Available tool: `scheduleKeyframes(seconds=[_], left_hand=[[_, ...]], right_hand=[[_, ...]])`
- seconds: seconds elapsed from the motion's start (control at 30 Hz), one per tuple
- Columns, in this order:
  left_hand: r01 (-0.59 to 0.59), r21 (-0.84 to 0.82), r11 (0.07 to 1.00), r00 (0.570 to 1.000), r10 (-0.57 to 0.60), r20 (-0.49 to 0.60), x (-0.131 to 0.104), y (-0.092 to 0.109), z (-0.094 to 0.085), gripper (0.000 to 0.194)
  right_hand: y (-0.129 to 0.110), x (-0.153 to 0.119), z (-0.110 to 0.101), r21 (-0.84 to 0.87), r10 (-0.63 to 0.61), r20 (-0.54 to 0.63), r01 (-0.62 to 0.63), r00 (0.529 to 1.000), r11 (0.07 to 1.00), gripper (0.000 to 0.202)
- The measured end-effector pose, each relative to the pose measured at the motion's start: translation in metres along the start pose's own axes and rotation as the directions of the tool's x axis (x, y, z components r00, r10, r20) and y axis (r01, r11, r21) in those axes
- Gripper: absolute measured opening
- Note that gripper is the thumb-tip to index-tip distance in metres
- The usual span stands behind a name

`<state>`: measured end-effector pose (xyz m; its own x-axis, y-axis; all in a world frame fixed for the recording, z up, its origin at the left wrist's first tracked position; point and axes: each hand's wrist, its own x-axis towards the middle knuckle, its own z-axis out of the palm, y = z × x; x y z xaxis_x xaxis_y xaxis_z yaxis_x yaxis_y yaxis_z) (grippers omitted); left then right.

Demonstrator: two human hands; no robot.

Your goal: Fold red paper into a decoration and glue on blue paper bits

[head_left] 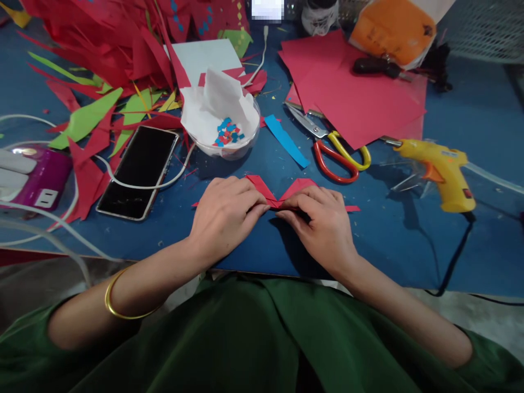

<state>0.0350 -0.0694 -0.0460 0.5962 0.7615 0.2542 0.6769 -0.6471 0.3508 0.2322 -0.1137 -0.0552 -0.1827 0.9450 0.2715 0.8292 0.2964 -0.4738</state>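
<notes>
A folded red paper piece (262, 188) lies near the table's front edge, its two upper parts meeting in a V at the middle. My left hand (227, 215) pinches its left half near that middle. On the other half, the thumb and fingers of my right hand (321, 221) are closed on the paper. Narrow red ends stick out beyond both hands. Just behind are a blue paper strip (286, 141) and scissors with red and yellow handles (336, 161). A paper-lined bowl (223, 128) holds small blue and red bits.
A phone (141, 172) lies at the left beside a purple power socket (36, 174) and white cables. Red sheets (356, 87) and a screwdriver (379, 66) are behind, a yellow glue gun (444, 169) at the right. Red and green scraps (92, 117) cover the back left.
</notes>
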Motion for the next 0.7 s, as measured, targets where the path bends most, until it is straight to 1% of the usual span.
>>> scheduleKeyframes(seconds=[0.13,0.33,0.47,0.57,0.7], left_hand=[[0.042,-0.035,0.999,0.999,-0.042,-0.007,0.002,0.0009,0.0003,0.015],[0.061,-0.094,0.994,0.998,-0.064,-0.028,0.0031,-0.0009,0.002,0.018],[0.063,-0.057,0.996,0.997,-0.065,-0.038,0.0025,-0.0004,0.0029,0.017],[0.05,-0.004,0.999,0.998,-0.05,-0.031,0.0025,0.0006,0.0022,0.016],[0.023,0.06,0.998,0.999,-0.02,-0.049,0.0027,0.0003,0.0015,0.018]], right_hand=[[-0.0014,0.0011,-0.0008,0.019,0.048,-0.006,-0.048,0.999,0.999,0.009],[-0.0083,0.0085,-0.0024,0.022,0.157,0.04,-0.158,0.987,0.987,0.009],[-0.0091,0.0092,-0.0018,0.015,0.177,0.047,-0.178,0.983,0.984,0.007],[-0.0081,0.008,-0.0007,0.017,0.174,0.041,-0.174,0.984,0.985,0.005],[-0.0075,0.007,0.0009,0.005,0.164,0.028,-0.164,0.986,0.986,0.005]])
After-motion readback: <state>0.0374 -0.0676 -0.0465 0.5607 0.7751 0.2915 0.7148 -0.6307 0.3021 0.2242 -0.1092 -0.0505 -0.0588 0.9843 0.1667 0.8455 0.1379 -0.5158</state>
